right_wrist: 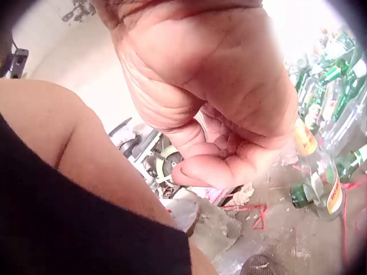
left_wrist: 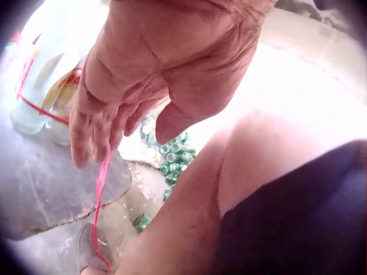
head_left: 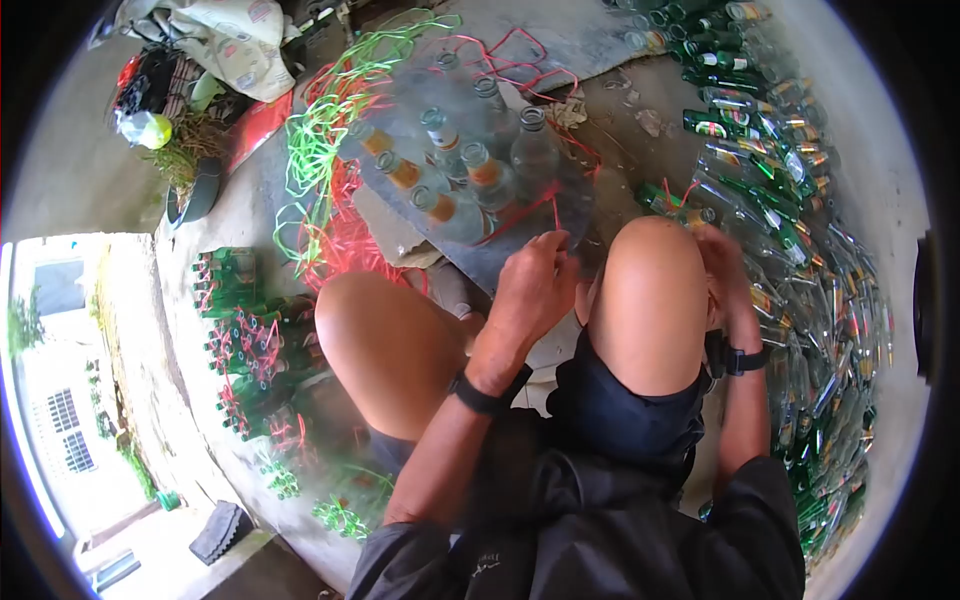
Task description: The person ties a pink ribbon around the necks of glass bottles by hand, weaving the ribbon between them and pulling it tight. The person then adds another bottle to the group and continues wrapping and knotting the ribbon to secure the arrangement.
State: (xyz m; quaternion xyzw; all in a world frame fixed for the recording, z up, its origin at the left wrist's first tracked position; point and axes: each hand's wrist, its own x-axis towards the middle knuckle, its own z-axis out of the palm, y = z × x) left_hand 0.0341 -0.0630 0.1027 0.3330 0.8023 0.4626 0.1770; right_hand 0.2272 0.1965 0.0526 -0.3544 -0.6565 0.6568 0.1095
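My left hand (head_left: 540, 280) is beside the front of a bundle of clear glass bottles (head_left: 535, 155) that stand upright on a grey slab. Its bent fingers pinch a thin red plastic string (left_wrist: 100, 183), which hangs from the fingertips in the left wrist view. Another stretch of red string runs round the bottles. Past my right knee, my right hand (right_wrist: 212, 114) has its fingers curled in toward the thumb, with nothing visible in it. A clear bottle with an orange neck label (right_wrist: 307, 140) overlaps that hand's edge in the right wrist view.
Many green and clear bottles (head_left: 790, 330) are piled along the right wall. Tangled green string (head_left: 310, 140) and red string lie left of the slab (head_left: 580, 205). Red-tied green bottles (head_left: 240, 340) stand at the left. My knees (head_left: 655, 270) rise between the hands.
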